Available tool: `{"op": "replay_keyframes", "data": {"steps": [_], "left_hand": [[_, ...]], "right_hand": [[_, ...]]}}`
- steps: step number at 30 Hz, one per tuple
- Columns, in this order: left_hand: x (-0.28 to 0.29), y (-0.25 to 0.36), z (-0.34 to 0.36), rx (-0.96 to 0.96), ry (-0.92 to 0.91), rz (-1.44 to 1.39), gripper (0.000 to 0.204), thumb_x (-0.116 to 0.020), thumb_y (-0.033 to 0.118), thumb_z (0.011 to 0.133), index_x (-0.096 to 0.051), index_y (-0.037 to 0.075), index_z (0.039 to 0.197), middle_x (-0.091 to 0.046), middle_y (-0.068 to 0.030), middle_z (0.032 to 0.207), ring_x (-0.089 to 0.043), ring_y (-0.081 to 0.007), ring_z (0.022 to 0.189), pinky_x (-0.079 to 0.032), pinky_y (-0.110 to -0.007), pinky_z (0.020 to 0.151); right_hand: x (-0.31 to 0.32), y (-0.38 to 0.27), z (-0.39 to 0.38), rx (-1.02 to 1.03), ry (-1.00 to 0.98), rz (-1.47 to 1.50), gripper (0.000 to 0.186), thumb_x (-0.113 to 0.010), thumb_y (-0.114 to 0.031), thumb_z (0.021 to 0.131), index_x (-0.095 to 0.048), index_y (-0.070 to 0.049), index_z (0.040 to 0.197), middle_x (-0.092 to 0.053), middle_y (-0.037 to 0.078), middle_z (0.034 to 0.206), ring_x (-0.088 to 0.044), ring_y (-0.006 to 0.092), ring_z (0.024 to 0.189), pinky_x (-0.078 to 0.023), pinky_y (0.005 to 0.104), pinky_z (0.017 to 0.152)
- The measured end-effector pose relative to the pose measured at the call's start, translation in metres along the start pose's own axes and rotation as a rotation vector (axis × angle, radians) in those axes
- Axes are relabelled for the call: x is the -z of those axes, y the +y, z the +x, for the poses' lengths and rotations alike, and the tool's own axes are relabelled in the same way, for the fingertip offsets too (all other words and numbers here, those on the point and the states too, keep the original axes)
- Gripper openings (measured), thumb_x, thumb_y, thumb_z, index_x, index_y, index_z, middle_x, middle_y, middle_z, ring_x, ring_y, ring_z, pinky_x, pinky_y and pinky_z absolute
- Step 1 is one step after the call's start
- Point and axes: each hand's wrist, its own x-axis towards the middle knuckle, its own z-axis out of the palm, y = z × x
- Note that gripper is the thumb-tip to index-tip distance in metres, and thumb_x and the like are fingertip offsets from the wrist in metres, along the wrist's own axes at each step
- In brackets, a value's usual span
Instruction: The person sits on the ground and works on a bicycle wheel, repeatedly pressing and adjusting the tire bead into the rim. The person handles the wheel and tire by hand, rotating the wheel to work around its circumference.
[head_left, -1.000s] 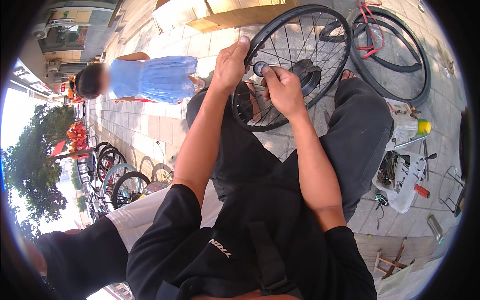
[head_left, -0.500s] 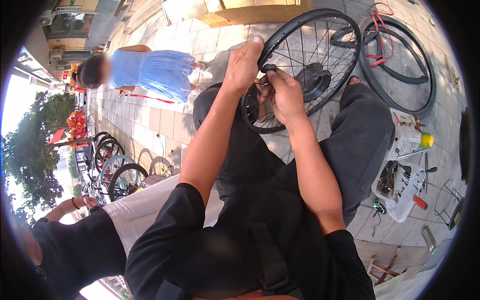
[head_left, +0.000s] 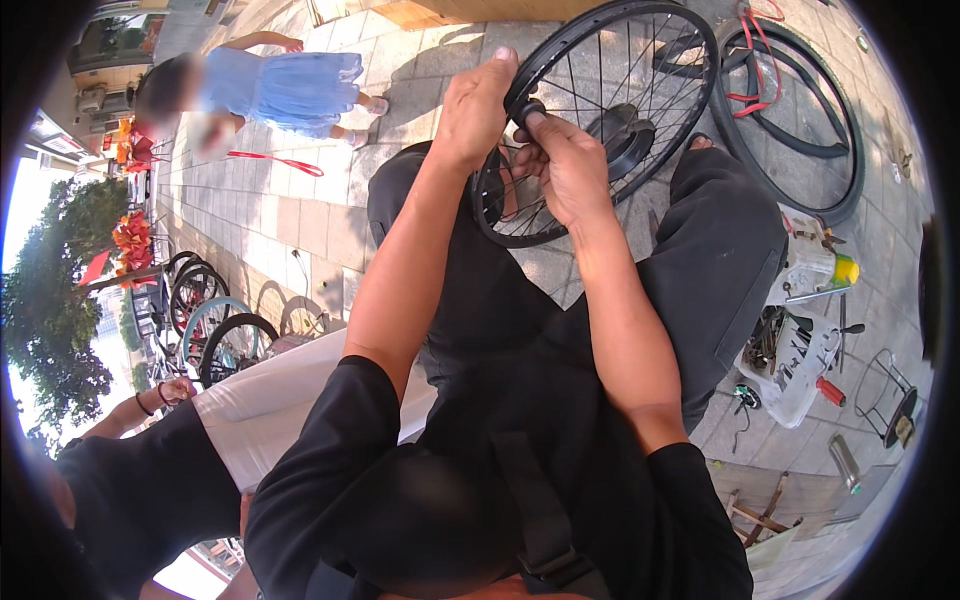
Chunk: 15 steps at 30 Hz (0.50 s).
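A black spoked bicycle wheel point(head_left: 709, 75) is tilted between my knees, its dark hub point(head_left: 622, 135) in the middle. My left hand point(head_left: 472, 110) is closed on the upper left part of the rim, thumb extended up along it. My right hand point(head_left: 570, 165) is closed at the same stretch of rim, its thumb on a small dark round object point(head_left: 532, 110) pressed against or just inside the rim. Fine details under the fingers are hidden.
A tyre point(head_left: 855, 170) with inner tube and red strip point(head_left: 755, 95) lies right; tool trays point(head_left: 790, 390) sit beside my right leg. Ahead is cardboard point(head_left: 460, 12). At left are a person in blue point(head_left: 300, 90), another in white trousers point(head_left: 270, 410), and bicycles point(head_left: 215, 340).
The small round object has turned and moved closer against the rim under my right fingers. The person in blue has shifted up and left, arm lifted. The other person's arm has risen into view.
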Motion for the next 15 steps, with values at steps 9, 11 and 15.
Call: {"op": "replay_keyframes", "data": {"steps": [9, 11, 15], "left_hand": [[-0.003, 0.003, -0.006, -0.068, -0.040, 0.203, 0.051, -0.045, 0.040, 0.113, -0.071, -0.003, 0.106, -0.066, -0.0054, 0.086, -0.054, -0.0149, 0.080, -0.047, -0.033, 0.075], [-0.005, 0.002, -0.008, -0.164, -0.039, 0.270, 0.051, -0.044, 0.040, 0.113, -0.070, -0.003, 0.107, -0.064, -0.0057, 0.085, -0.053, -0.0155, 0.080, -0.047, -0.033, 0.075], [-0.005, 0.000, -0.004, -0.434, -0.204, 0.396, 0.052, -0.047, 0.046, 0.113, -0.068, -0.002, 0.112, -0.066, -0.0115, 0.096, -0.056, -0.0199, 0.086, -0.047, -0.036, 0.077]], "right_hand": [[0.001, -0.004, 0.000, -0.063, -0.016, 0.188, 0.021, -0.066, -0.023, 0.105, -0.069, -0.002, 0.107, -0.070, 0.010, 0.086, -0.065, 0.0191, 0.063, -0.053, 0.0356, 0.058], [-0.002, -0.008, -0.004, -0.093, 0.026, 0.160, 0.025, -0.071, -0.025, 0.102, -0.069, 0.000, 0.101, -0.068, 0.010, 0.079, -0.062, 0.0190, 0.057, -0.049, 0.0344, 0.049], [-0.020, -0.034, -0.012, -0.145, 0.237, 0.034, 0.028, -0.069, -0.027, 0.097, -0.067, -0.002, 0.086, -0.059, 0.005, 0.068, -0.046, 0.0125, 0.046, -0.033, 0.0308, 0.042]]}}
